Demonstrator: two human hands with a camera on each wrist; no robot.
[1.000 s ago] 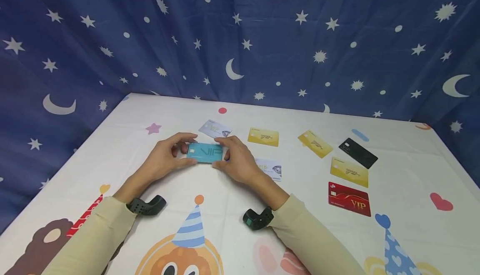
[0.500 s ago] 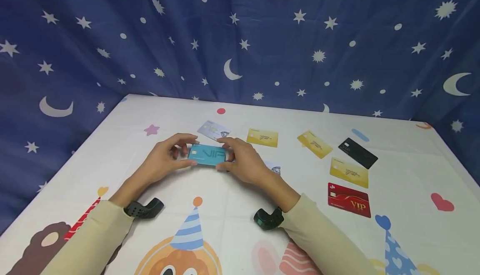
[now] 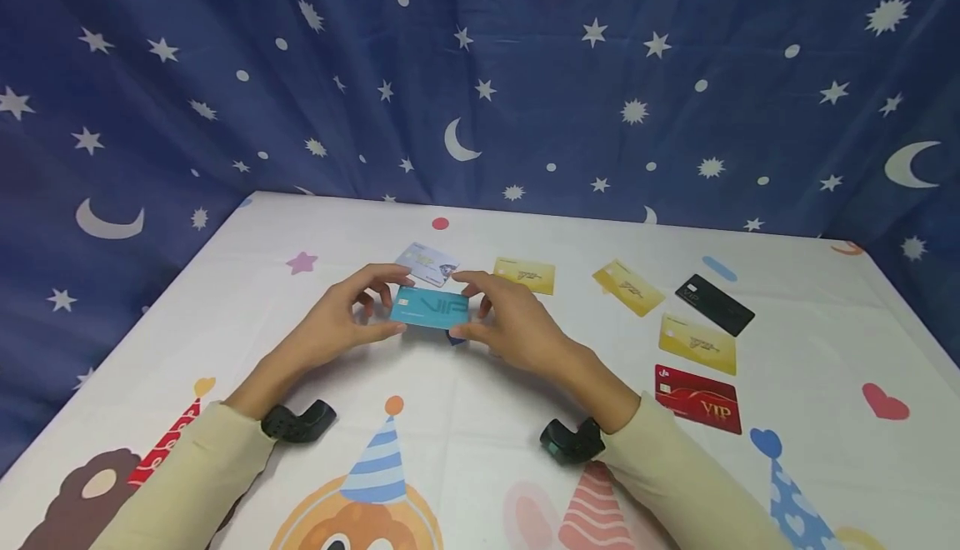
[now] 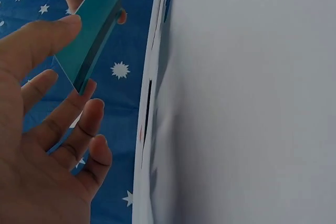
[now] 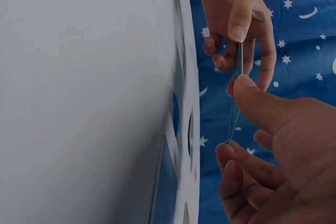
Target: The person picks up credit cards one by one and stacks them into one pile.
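A teal VIP card (image 3: 429, 308) is held up by its two ends, close over the white table. My left hand (image 3: 341, 317) pinches its left end between thumb and fingers. At the opposite end, the thumb and fingers of my right hand (image 3: 521, 325) grip it too. Seen from the left wrist, the card (image 4: 93, 38) stands tilted, the thumb on its near edge and a fingertip at its lower corner. The right wrist view shows the card (image 5: 234, 114) nearly edge-on between both hands. Just behind it lies a silver VIP card (image 3: 426, 263).
A gold card (image 3: 528, 273) lies beyond my right hand. Farther right are two more gold cards, a black card (image 3: 714, 305) and a red VIP card (image 3: 696, 398). A blue starry curtain (image 3: 480, 75) hangs behind the printed white tablecloth (image 3: 247, 300).
Both hands have shifted slightly right with the teal card, the right hand more. A second silver card, partly visible earlier, is now hidden behind the right hand. The grip stays the same.
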